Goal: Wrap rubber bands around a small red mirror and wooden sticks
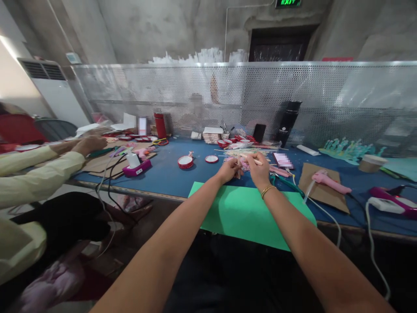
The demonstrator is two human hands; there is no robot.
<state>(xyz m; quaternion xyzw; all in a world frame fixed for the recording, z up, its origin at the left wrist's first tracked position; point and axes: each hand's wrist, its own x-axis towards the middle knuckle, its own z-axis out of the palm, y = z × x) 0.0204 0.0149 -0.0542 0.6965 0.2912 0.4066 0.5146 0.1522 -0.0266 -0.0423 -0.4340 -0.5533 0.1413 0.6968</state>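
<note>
Green sheeting [247, 217] overlaps the near edge of the blue table [167, 170] as, just beyond it, our right hand [260, 173] grips a pale pen-like tool [258, 162] beside our left hand [230, 170], which pinches a thin upright strip [239, 161].

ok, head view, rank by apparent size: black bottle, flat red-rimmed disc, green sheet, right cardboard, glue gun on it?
Green sheet
Right cardboard
Black bottle and glue gun: too close to rank
Flat red-rimmed disc

Shiny metal screen [325, 98] — perforated, rough wall [182, 26], matt cardboard [322, 198]
</note>
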